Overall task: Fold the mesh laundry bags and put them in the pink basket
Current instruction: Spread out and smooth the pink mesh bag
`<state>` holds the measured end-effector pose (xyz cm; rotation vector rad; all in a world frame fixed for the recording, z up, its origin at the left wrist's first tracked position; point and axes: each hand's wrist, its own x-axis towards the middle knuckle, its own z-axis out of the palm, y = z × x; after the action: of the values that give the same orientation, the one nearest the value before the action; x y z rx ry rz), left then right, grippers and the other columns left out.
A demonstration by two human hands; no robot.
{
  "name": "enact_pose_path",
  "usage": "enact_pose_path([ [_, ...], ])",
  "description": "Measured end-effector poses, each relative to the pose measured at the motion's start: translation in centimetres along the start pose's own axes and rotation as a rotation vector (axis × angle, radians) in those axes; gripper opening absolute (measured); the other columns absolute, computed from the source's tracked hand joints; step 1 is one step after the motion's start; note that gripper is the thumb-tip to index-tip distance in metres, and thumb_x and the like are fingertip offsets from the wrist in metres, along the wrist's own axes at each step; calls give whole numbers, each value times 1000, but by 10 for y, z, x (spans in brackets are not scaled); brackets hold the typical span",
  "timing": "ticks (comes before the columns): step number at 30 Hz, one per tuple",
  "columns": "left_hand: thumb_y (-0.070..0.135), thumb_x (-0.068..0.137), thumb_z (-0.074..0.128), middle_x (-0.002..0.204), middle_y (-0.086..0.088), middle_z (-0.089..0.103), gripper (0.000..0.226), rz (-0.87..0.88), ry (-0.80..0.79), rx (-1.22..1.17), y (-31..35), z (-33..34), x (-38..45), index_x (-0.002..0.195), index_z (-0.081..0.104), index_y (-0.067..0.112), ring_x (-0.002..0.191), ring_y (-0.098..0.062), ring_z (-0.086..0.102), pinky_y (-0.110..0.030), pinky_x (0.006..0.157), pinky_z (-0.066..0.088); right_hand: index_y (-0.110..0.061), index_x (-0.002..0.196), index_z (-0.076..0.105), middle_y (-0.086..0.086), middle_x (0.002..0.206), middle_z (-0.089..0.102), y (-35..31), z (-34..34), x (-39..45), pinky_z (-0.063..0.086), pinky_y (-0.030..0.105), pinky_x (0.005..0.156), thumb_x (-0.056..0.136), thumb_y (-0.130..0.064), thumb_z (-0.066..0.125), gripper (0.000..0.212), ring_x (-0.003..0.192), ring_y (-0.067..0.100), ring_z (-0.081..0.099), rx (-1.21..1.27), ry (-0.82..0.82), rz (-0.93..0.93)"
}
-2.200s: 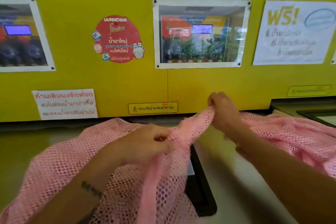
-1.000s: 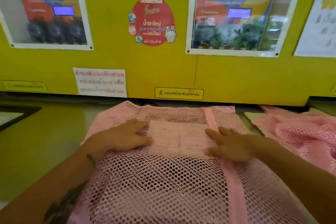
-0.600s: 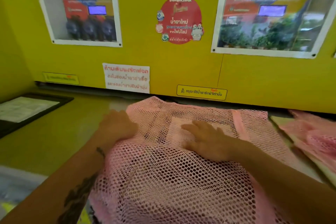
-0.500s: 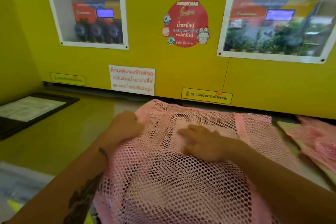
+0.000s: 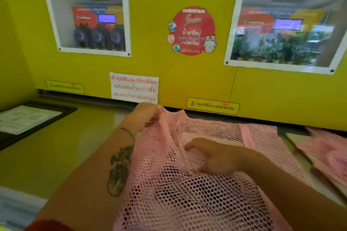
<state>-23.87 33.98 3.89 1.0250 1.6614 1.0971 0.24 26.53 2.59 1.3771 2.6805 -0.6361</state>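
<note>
A pink mesh laundry bag [image 5: 187, 193] is spread over the counter in front of me. My left hand [image 5: 144, 116] pinches its far left corner and holds that corner lifted off the counter. My right hand [image 5: 212, 155] rests on the middle of the bag, fingers pointing left and pressing the mesh down; whether it grips the cloth is unclear. More pink mesh bags [image 5: 330, 154] lie in a heap at the right edge. No pink basket is in view.
A yellow wall panel [image 5: 169, 73] with framed pictures and stickers rises right behind the counter. A black-framed sheet [image 5: 28, 118] lies on the counter [image 5: 62, 152] at the left.
My left hand has closed on the bag's far left corner and raised it. My right hand stays on the middle of the bag. The view has moved closer.
</note>
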Motion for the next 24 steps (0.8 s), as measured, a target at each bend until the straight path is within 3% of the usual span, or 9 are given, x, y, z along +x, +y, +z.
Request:
enact_pose_path([
  [3, 3, 80, 61, 107, -15, 68, 29, 43, 30, -61, 10, 0, 1, 108, 65, 5, 95, -26, 65, -34, 66, 55, -36, 149, 30, -7, 161, 21, 3, 2, 0, 13, 46, 123, 90, -37, 67, 70, 148, 16, 16, 13, 5, 0],
  [8, -2, 66, 55, 105, -11, 70, 33, 226, 63, -156, 15, -29, 4, 96, 65, 9, 99, -38, 65, -51, 84, 55, -38, 150, 27, -9, 162, 15, 3, 0, 0, 11, 40, 120, 91, -38, 65, 71, 149, 15, 13, -10, -7, -17],
  [10, -3, 76, 52, 103, -9, 66, 24, 269, 185, -231, 18, -38, 1, 90, 61, 15, 97, -36, 64, -46, 83, 57, -40, 151, 25, -10, 163, 11, 2, 0, 3, 9, 41, 120, 90, -40, 65, 73, 151, 17, 10, -27, -17, -13],
  [12, -3, 82, 52, 107, -8, 60, 22, 391, 437, -168, 18, -48, 4, 92, 56, 17, 90, -26, 61, -41, 77, 58, -44, 150, 23, -11, 164, 8, 3, 0, 5, 9, 45, 121, 89, -42, 65, 74, 152, 19, 8, -30, -23, -7],
  [14, 2, 82, 59, 109, -9, 56, 25, 553, 600, 69, 11, -59, 2, 99, 55, 20, 89, -23, 60, -37, 73, 55, -46, 150, 21, -9, 165, 6, 5, 1, 5, 7, 48, 123, 89, -44, 65, 75, 152, 18, 5, -24, -27, -3],
  [15, 7, 81, 63, 112, -8, 55, 27, 605, 628, 229, 5, -65, 2, 101, 56, 24, 96, -23, 58, -38, 79, 53, -46, 150, 20, -9, 166, 4, 6, 1, 6, 6, 48, 123, 89, -45, 65, 76, 152, 18, 3, -27, -31, -1],
  [18, 24, 83, 64, 111, 5, 58, 21, 553, 444, 591, -9, -73, -16, 100, 58, 34, 105, -19, 54, -43, 97, 45, -45, 151, 19, -8, 166, 3, 7, 0, 5, 6, 49, 123, 87, -50, 64, 78, 152, 18, 3, -39, -46, 8],
  [21, 32, 88, 59, 103, 6, 65, 5, 362, 133, 803, -27, -72, -49, 91, 62, 29, 92, -15, 59, -34, 78, 47, -39, 151, 24, -6, 164, 15, 4, -11, 4, 17, 46, 122, 87, -47, 67, 78, 149, 20, 18, -61, -99, 47],
  [24, 33, 88, 62, 99, -2, 65, 11, 332, 167, 789, -45, -63, -82, 94, 61, 23, 83, -14, 58, -28, 62, 44, -34, 145, 37, 1, 156, 32, 0, -19, 11, 36, 44, 111, 84, -48, 68, 69, 133, 24, 42, -53, -51, 114],
])
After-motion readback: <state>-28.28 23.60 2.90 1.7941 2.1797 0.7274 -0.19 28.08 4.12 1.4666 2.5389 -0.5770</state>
